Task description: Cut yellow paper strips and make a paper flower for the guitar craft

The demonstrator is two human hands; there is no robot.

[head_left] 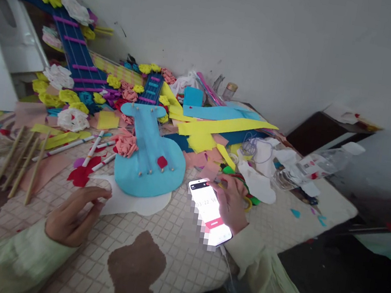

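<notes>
My right hand [232, 203] lies over the right side of a lit phone [208, 211], a finger stretched onto the top of its screen. The screen shows large timer digits and a red button; a white cable runs from its lower end. My left hand [75, 214] rests on the table with loosely curled fingers and holds nothing, its fingertips beside a white paper sheet [127, 207]. On that sheet lies a light blue guitar-shaped cutout [152, 152] with strings, small pegs and a red piece. A pink crumpled paper flower [125, 146] touches its left side.
Left of the cutout are several white markers [94, 148] and wooden sticks [19, 167]. Behind are a dark blue strip with purple bars [78, 58], paper flowers and yellow strips [228, 127]. A plastic bottle [321, 165] lies at right. The tablecloth has a brown patch [137, 265].
</notes>
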